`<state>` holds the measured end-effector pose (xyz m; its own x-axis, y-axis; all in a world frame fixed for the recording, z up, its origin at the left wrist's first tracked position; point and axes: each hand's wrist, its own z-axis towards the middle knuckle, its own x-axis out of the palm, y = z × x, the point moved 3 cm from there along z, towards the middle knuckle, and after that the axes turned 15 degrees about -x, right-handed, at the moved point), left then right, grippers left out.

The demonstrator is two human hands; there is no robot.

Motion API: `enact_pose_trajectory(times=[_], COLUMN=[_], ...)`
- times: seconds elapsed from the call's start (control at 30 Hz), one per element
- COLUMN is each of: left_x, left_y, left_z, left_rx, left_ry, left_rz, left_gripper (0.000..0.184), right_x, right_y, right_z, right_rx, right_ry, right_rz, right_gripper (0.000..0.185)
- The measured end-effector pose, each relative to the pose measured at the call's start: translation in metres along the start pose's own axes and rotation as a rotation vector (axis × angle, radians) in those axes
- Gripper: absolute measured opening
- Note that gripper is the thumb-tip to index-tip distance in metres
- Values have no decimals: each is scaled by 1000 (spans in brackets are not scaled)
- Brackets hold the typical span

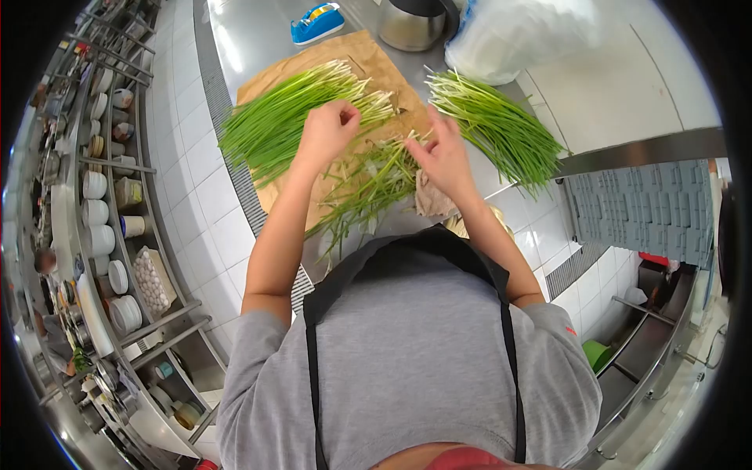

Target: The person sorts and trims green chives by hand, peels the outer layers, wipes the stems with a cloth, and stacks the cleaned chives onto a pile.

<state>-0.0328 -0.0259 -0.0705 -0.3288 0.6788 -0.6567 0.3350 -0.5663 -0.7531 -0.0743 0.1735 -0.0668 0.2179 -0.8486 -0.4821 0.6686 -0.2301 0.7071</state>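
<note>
Brown paper [266,76] lies on the metal table, with a large bunch of green chives [274,117] on it, white ends to the right. Over the lower edge of that bunch is my left hand [330,131], its thumb and fingertips pressed together; what they hold, if anything, is too small to see. My right hand [443,153] has its fingers apart above the paper's right side, beside a loose pile of trimmed stalks and leaves [376,176]. A second chive bunch [497,129] lies to the right of this hand. Under my right wrist a beige cloth [431,197] is partly visible.
A blue tape dispenser [317,23], a metal jug [413,23] and a white plastic bag [521,35] stand along the far side. Shelves of stacked bowls [100,239] and an egg tray [153,282] are at the left. Grey stacked crates [642,211] are at the right.
</note>
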Motion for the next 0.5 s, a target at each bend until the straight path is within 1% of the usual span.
enact_pose_trajectory(times=[0.03,0.07,0.1,0.2,0.27,0.3,0.37,0.47,0.5], left_x=[-5,-9,-9,-6,-6,-7,-9,-14,-14], left_y=[-5,-10,-13,-25,-33,-34,-32,-19,-17], left_z=[-4,-6,-8,-15,-21,-24,-29,-28,-29], left_rx=[-65,-110,-119,-142,-161,-216,-332,-330,-320], left_ry=[58,118,180,359,458,449,427,327,326], left_rz=[-99,-109,-192,-417,-542,-608,-737,-701,-665], left_gripper=[9,10,10,11,13,14,15,18,18], right_x=[0,1,1,25,30,30,30,30,31], right_y=[1,-1,-3,-3,3,4,5,-1,-2], right_z=[2,8,12,12,15,16,16,12,11], right_rx=[17,31,45,567,553,546,561,595,609], right_ry=[19,38,55,140,69,38,44,63,72], right_rz=[69,137,205,899,1029,1094,1097,1059,1037], right_gripper=[33,33,33,26,19,16,11,10,10])
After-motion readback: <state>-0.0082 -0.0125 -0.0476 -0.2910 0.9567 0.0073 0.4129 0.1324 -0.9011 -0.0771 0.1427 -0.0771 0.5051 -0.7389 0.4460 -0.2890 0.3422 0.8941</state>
